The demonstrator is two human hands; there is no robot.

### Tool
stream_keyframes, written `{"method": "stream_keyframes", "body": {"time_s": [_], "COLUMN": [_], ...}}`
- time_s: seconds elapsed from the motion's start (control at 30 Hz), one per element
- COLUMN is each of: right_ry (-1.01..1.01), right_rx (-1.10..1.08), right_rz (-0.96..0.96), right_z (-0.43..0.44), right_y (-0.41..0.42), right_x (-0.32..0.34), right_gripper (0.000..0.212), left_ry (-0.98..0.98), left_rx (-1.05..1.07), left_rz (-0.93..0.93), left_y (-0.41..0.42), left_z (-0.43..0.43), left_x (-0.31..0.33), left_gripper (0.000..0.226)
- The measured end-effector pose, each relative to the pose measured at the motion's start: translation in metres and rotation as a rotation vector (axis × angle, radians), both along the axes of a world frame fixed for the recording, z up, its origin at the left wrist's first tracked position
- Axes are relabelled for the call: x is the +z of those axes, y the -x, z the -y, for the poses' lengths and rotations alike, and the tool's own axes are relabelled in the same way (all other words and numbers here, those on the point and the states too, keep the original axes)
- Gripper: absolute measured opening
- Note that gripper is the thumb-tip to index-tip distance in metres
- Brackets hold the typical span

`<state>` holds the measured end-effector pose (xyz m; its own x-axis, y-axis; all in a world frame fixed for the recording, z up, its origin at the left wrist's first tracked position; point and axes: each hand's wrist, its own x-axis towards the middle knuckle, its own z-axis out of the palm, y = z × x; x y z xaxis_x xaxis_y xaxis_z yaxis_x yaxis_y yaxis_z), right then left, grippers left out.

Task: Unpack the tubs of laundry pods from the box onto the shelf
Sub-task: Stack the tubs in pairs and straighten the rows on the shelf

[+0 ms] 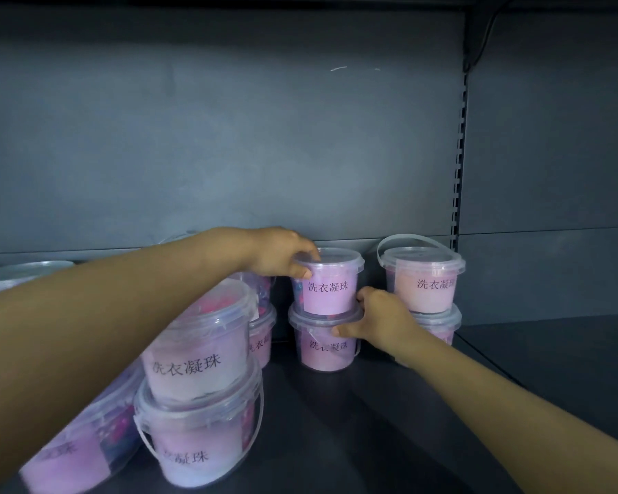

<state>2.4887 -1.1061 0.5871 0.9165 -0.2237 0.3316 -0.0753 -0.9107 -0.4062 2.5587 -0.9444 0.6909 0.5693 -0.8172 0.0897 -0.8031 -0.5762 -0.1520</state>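
The task looks well along: at least nine tubs already sit on the shelf, mostly stacked in twos. The box is out of view, so how many remain cannot be told.

The left hand curls its fingers over the lid edge of the upper tub, gripping it. Below and to the right of it, the right hand clasps the lower tub at its lid rim, thumb across the front. This pair seems to be getting squared up.

Just beyond the right hand stands another stack, its thin bail handle raised. Beneath the left forearm is a nearer stack, and beside that a tilted tub.

The tubs are clear, slightly tapered plastic pails with snap-on lids and matte pink or lilac paper labels. The shelf is dark, smooth metal.
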Motion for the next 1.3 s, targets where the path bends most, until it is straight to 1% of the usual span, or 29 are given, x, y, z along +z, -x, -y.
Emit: {"method": "stream_keyframes", "body": {"time_s": [0.07,0.1,0.17,0.23,0.3,0.33,0.4,0.5,0.53,0.63,0.73,0.93,1.1,1.23,1.3], "right_ry": [0.126,0.193,0.299,0.371,0.420,0.439,0.476,0.483,0.485,0.492,0.509,0.400,0.262,0.069,-0.027], "right_rx": [0.004,0.010,0.013,0.015,0.000,-0.002,-0.015,-0.039,-0.047,-0.076,-0.080,-0.073,-0.065,-0.004,0.019], "right_rz": [-0.037,-0.052,-0.077,-0.112,-0.153,-0.171,-0.184,-0.177,-0.173,-0.151,-0.105,-0.047,0.004,0.076,0.113], "right_z": [-0.003,-0.005,-0.010,-0.015,-0.023,-0.029,-0.041,-0.067,-0.077,-0.106,-0.125,-0.154,-0.167,-0.171,-0.172], "right_y": [0.008,0.014,0.026,0.037,0.049,0.057,0.072,0.099,0.108,0.131,0.144,0.157,0.156,0.146,0.137], "right_x": [0.010,0.017,0.031,0.046,0.062,0.069,0.082,0.096,0.097,0.096,0.084,0.052,0.034,0.019,0.010], "right_gripper": [0.047,0.050,0.047,0.036,0.049,0.052,0.052,0.041,0.038,0.042,0.034,0.036,0.047,0.053,0.057], "left_ry": [0.015,0.020,0.044,0.087,0.125,0.139,0.159,0.175,0.170,0.151,0.154,0.192,0.263,0.383,0.479], "left_rx": [0.051,0.077,0.130,0.177,0.219,0.242,0.286,0.311,0.314,0.306,0.273,0.253,0.240,0.224,0.239], "left_rz": [0.053,0.086,0.150,0.196,0.240,0.262,0.298,0.327,0.333,0.356,0.355,0.252,0.121,0.016,-0.042], "left_y": [0.009,0.014,0.027,0.041,0.054,0.062,0.075,0.094,0.101,0.121,0.137,0.153,0.157,0.152,0.147], "left_z": [-0.010,-0.017,-0.033,-0.052,-0.075,-0.087,-0.115,-0.154,-0.167,-0.199,-0.223,-0.245,-0.239,-0.220,-0.209], "left_x": [0.006,0.009,0.017,0.025,0.032,0.035,0.037,0.036,0.033,0.020,0.004,-0.038,-0.083,-0.115,-0.129], "left_gripper": [0.042,0.041,0.038,0.036,0.034,0.033,0.032,0.030,0.030,0.031,0.033,0.032,0.032,0.030,0.030]}}
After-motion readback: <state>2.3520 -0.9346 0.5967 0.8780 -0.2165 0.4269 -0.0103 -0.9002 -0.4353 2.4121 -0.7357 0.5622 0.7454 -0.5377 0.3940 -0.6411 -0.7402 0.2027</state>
